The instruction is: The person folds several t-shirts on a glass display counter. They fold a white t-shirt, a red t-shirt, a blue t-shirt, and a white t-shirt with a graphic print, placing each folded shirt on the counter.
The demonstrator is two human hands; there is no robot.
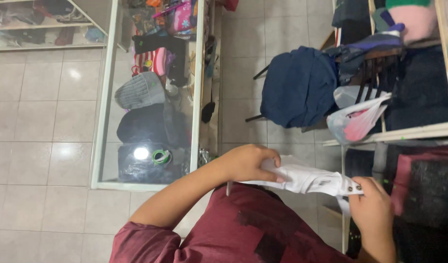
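Currently mid-fold: left hand (250, 163) and right hand (374, 209) both clamped on white garment (309, 179), stretched taut; next needs an even crease.

White cloth garment (306, 179), glossy floor tiles (44, 112), glass case (151, 92)

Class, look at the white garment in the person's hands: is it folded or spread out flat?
Folded: the white garment is a narrow, layered band held between the left hand and right hand.
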